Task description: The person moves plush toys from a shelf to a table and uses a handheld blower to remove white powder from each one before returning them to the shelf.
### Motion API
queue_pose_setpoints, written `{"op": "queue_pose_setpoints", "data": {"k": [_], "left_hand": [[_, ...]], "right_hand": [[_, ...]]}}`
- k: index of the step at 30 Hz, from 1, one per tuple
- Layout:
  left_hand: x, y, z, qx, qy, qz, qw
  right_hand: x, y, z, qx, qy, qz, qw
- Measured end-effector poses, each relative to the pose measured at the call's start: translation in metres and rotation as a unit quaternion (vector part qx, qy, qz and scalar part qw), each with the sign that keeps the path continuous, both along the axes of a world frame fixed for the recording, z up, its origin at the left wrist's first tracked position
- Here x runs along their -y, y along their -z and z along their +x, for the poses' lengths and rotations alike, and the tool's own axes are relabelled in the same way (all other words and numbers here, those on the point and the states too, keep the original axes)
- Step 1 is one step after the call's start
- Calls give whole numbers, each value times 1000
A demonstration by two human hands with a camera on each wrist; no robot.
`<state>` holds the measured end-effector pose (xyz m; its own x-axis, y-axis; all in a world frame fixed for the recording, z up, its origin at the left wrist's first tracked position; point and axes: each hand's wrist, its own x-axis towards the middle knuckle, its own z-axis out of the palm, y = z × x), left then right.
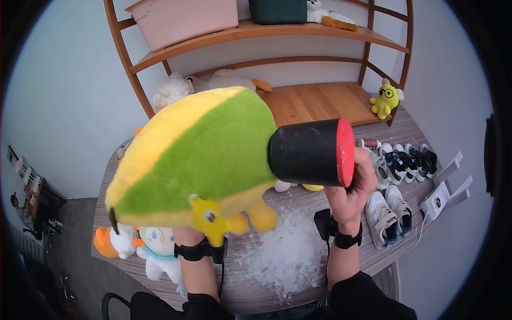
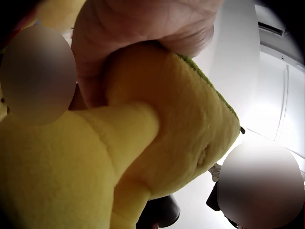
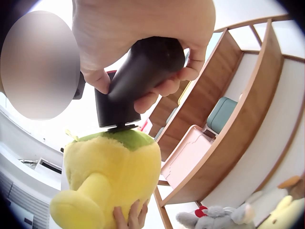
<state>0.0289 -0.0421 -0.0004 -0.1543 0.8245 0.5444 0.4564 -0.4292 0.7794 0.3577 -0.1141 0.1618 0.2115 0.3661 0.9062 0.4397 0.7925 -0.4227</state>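
A large green-and-yellow plush toy (image 1: 208,144) with stubby yellow limbs is held up over the table. My left hand (image 2: 138,24) grips its yellow underside; in the head view the plush mostly hides that hand. A small yellow star-shaped piece (image 1: 212,217) overlaps the plush's near side. In my right hand (image 1: 354,186) is a black handheld device (image 1: 306,152) with a red end face, fingers wrapped round its thick handle (image 3: 152,62). The device's far end meets the plush's green top in the right wrist view.
Loose white fluffy bits (image 1: 285,245) are spread over the grey table. Shoes (image 1: 383,218) and a white router (image 1: 437,202) line the right side. White plush toys (image 1: 160,253) sit at left. Behind stands a wooden shelf (image 1: 320,101) with a pink bin (image 1: 186,24) above.
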Motion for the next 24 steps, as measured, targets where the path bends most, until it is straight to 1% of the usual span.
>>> {"op": "queue_pose_setpoints", "data": {"k": [3,5,6,8,9,10,11,13,14,16,19,21,22,23,24], "left_hand": [[-5,3,2,118,46,6,992],[-8,0,6,185,69,16,980],[-10,-3,9,206,75,14,976],[-7,-20,22,197,52,-6,979],[0,-58,38,412,170,-42,894],[3,-88,50,599,277,-76,747],[2,-100,57,500,210,-63,838],[13,-136,75,507,251,-87,820],[10,-131,73,516,287,-82,803],[1,-104,61,530,355,-76,767],[4,-51,32,383,232,-34,893],[14,-11,10,258,133,-20,957],[14,3,-4,-22,25,-10,999],[23,-15,2,-143,-22,-13,989],[32,-34,7,-259,-71,-10,963]], "right_hand": [[4,-4,5,55,47,-24,997],[4,-4,5,28,26,-26,999],[4,-4,5,14,14,-27,999],[6,-4,3,-2,2,-34,999],[8,-3,2,-11,-3,-40,999],[8,-2,1,-8,-7,-30,999],[7,-2,-3,-4,-11,-20,1000],[5,-2,-7,6,-21,-1,1000],[5,-2,-8,11,-29,7,1000],[5,0,-9,27,-45,22,998],[4,0,-6,48,-52,44,997],[2,0,-5,51,-49,51,996],[2,0,-5,52,-43,49,997],[3,0,-5,54,-38,47,997],[6,-4,-4,61,-29,44,997]]}}
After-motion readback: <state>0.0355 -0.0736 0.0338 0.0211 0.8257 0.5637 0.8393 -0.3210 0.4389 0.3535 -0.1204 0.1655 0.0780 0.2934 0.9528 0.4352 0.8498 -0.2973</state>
